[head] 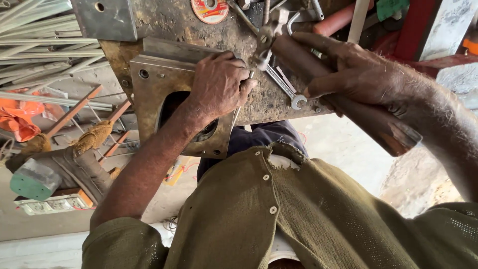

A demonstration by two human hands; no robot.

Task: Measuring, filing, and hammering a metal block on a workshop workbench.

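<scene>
Nearest the camera is the person's olive cardigan (298,214), with both forearms reaching out from it to a worn metal workbench (174,22).

The left hand (219,84) is closed in a tight fist. It rests on the upper edge of a thick steel plate (149,94) that has a dark cut-out, and a thin metal shaft (235,117) pokes out below the knuckles. What the shaft belongs to is hidden inside the fist.

The right hand (351,72) is just beside it. Its fingers lie long and half-curled over a heavy brown bar (368,119), and the bar's far end meets a small bright fitting (264,47) at the bench edge.

The step in hand looks like bracing: the fist pins the work while the bar bears on the fitting (as lever or striker, I cannot tell which). Any next move calls for a steady left grip, with the knuckles kept clear of the bar's end.

An open-ended spanner (286,87) lies untouched between the hands. Farther off are a red-labelled disc (210,10) and, to the left, a stack of pale metal rods (35,35).
</scene>
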